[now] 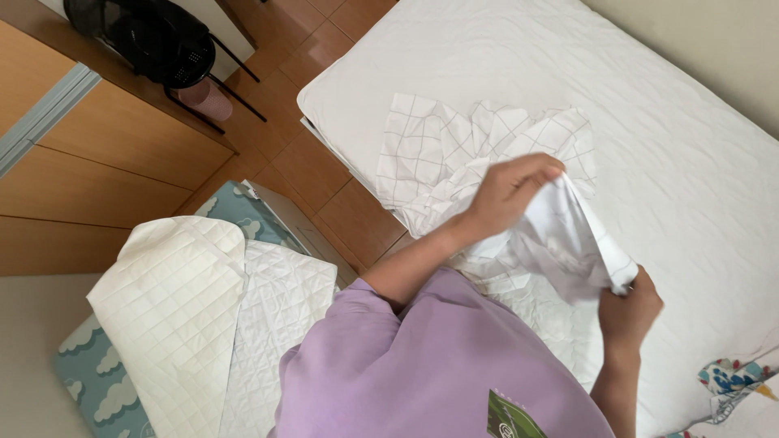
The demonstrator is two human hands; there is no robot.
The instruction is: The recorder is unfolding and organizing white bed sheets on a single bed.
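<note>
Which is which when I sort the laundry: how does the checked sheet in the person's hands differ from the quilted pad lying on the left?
The checked sheet is thin, printed with a fine grey grid and crumpled, gripped by the left hand and right hand. The quilted pad is thicker, plain with stitched squares, and lies folded and untouched. The sheet is on the white mattress; the pad rests on a cloud-patterned cushion. Both are white.

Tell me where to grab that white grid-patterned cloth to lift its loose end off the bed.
Grip the flat corner of the grid-patterned cloth from the bed's floor-side edge. It lies spread and free there, while the near end is bunched in the left hand and right hand.
</note>
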